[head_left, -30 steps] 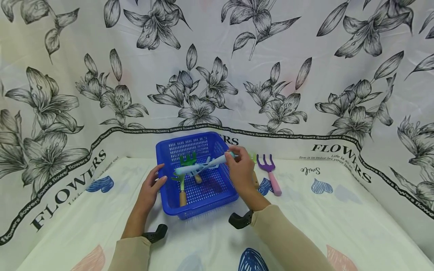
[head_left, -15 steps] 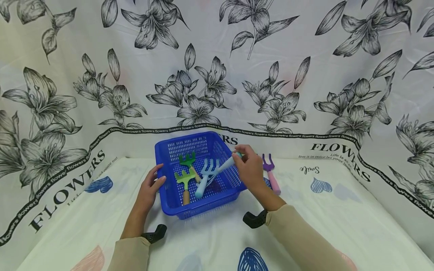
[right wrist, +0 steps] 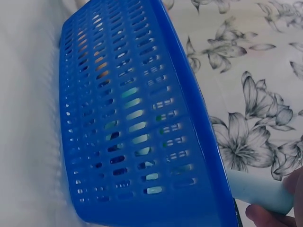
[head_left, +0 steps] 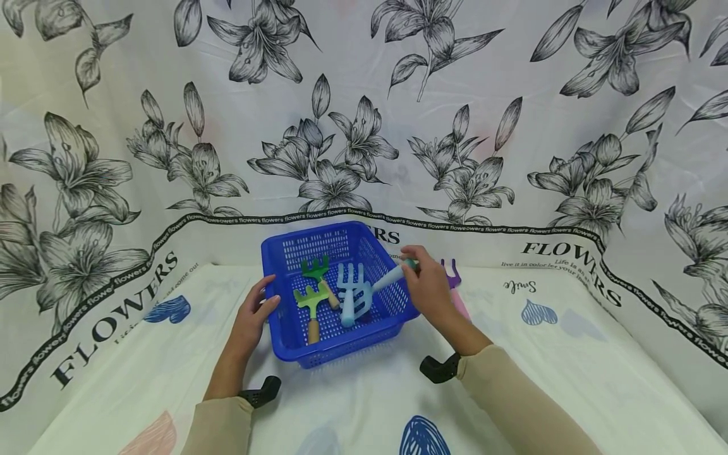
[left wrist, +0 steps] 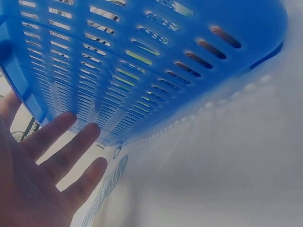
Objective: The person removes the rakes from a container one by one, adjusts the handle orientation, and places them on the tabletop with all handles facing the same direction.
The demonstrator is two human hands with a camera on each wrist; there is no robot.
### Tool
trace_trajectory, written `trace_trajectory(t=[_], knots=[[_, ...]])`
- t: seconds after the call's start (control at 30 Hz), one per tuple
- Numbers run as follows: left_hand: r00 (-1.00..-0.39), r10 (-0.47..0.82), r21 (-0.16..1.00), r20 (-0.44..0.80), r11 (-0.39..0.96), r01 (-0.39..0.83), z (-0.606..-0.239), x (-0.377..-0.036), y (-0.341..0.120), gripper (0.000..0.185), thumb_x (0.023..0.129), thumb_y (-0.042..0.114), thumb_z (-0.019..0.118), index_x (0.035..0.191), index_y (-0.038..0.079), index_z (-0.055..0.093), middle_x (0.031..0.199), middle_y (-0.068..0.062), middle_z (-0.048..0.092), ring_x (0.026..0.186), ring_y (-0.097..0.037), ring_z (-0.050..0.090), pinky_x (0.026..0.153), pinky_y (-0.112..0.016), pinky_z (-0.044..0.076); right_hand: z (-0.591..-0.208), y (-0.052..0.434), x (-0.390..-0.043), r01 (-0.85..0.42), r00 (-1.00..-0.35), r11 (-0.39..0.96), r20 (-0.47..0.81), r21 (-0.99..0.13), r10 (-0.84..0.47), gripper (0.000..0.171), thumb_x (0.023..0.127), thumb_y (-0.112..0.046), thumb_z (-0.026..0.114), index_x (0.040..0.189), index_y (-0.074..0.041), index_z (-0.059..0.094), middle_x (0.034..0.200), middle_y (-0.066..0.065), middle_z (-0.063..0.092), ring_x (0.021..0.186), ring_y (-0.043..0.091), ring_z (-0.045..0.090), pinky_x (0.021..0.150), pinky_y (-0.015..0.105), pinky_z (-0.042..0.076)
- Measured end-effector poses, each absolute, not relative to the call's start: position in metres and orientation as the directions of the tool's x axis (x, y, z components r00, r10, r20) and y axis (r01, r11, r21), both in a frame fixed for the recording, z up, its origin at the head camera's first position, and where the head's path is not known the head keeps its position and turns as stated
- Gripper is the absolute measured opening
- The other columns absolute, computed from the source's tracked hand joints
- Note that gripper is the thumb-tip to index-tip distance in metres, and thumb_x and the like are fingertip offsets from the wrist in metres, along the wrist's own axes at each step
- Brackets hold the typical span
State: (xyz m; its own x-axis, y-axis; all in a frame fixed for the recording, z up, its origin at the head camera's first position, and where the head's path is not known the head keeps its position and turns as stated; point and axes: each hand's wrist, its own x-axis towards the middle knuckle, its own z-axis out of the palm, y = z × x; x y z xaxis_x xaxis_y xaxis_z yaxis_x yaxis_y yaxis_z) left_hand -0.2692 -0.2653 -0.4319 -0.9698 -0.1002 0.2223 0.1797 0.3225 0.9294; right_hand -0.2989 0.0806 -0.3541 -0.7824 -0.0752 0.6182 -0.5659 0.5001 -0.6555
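Observation:
A blue plastic basket (head_left: 284, 254) sits on the cloth-covered table, seen close up in the wrist views as a slotted wall (left wrist: 142, 61) (right wrist: 137, 123). Inside lie a green toy rake (head_left: 316, 273), a light-green rake with a wooden handle (head_left: 309, 303) and two light-blue rakes (head_left: 352, 297). My right hand (head_left: 428, 285) pinches the end of one light-blue rake's handle (right wrist: 258, 193), which leans over the basket's right rim. My left hand (head_left: 254, 311) rests with straight fingers (left wrist: 61, 151) against the basket's left wall.
A purple rake with a pink handle (head_left: 455, 292) lies on the table just right of the basket, partly behind my right hand. Flower-printed cloth (head_left: 512, 158) hangs behind and covers the table (head_left: 569, 354).
My right hand has carried the light-blue rake from above the basket down into it, then drawn right; the rake's head now lies inside and its handle leans on the right rim. The left hand has stayed put.

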Motion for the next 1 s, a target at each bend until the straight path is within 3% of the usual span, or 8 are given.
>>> trace_trajectory(t=[0.47, 0.7, 0.93, 1.0], knots=[[-0.97, -0.105, 0.928, 0.218, 0.331, 0.173, -0.431, -0.269, -0.264, 0.063, 0.097, 0.047, 0.05, 0.153, 0.03, 0.028, 0.155, -0.016, 0.028, 0.136, -0.044, 0.034, 0.105, -0.062, 0.03, -0.346, 0.097, -0.294, -0.555, -0.79, 0.557, 0.601, -0.618, -0.119, 0.031, 0.096, 0.0, 0.058, 0.126, -0.008, 0.056, 0.12, 0.009, 0.067, 0.092, 0.025, 0.066, 0.081, 0.042, 0.055], [-0.971, -0.105, 0.926, 0.214, 0.338, 0.168, -0.432, -0.268, -0.265, 0.062, 0.097, 0.046, 0.05, 0.153, 0.031, 0.027, 0.156, -0.016, 0.028, 0.136, -0.044, 0.034, 0.105, -0.062, 0.03, -0.344, 0.098, -0.293, -0.613, -0.741, 0.564, 0.649, -0.553, -0.169, 0.031, 0.095, 0.002, 0.058, 0.125, -0.007, 0.057, 0.121, 0.008, 0.066, 0.1, 0.024, 0.067, 0.084, 0.04, 0.055], [-0.971, -0.104, 0.926, 0.217, 0.337, 0.171, -0.432, -0.269, -0.265, 0.062, 0.097, 0.046, 0.05, 0.153, 0.031, 0.027, 0.156, -0.016, 0.028, 0.137, -0.044, 0.033, 0.105, -0.062, 0.029, -0.338, 0.097, -0.289, -0.699, -0.638, 0.586, 0.727, -0.41, -0.253, 0.032, 0.094, 0.003, 0.06, 0.124, -0.006, 0.059, 0.119, 0.011, 0.066, 0.089, 0.022, 0.065, 0.072, 0.036, 0.057], [-0.971, -0.105, 0.925, 0.216, 0.339, 0.169, -0.433, -0.269, -0.265, 0.062, 0.098, 0.045, 0.05, 0.153, 0.031, 0.027, 0.156, -0.015, 0.028, 0.137, -0.043, 0.033, 0.105, -0.062, 0.029, -0.338, 0.096, -0.288, -0.712, -0.624, 0.586, 0.731, -0.387, -0.275, 0.032, 0.094, 0.003, 0.06, 0.124, -0.005, 0.059, 0.119, 0.011, 0.066, 0.093, 0.024, 0.066, 0.074, 0.035, 0.057]])
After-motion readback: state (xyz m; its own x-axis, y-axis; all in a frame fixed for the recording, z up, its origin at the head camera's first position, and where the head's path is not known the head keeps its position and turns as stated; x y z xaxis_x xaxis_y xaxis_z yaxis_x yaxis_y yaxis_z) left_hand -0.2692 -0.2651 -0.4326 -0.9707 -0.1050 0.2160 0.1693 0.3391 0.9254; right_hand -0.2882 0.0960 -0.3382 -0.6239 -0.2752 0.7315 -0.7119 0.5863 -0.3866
